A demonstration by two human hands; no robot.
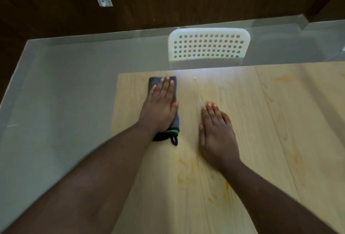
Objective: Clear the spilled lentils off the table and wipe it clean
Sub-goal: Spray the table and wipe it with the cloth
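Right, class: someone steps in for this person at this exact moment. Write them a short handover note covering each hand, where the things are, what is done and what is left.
Left hand: flat, fingers straight, pressing the folded grey cloth onto the table near its far left corner.
Right hand: flat on the bare tabletop beside it, holding nothing.
Done: no pile of lentils shows; one small speck lies near the far edge.
Left: orange stains mark the near middle of the table, with a fainter smear at far right. Wipe those and pick up the speck.
A white chair stands behind the table.
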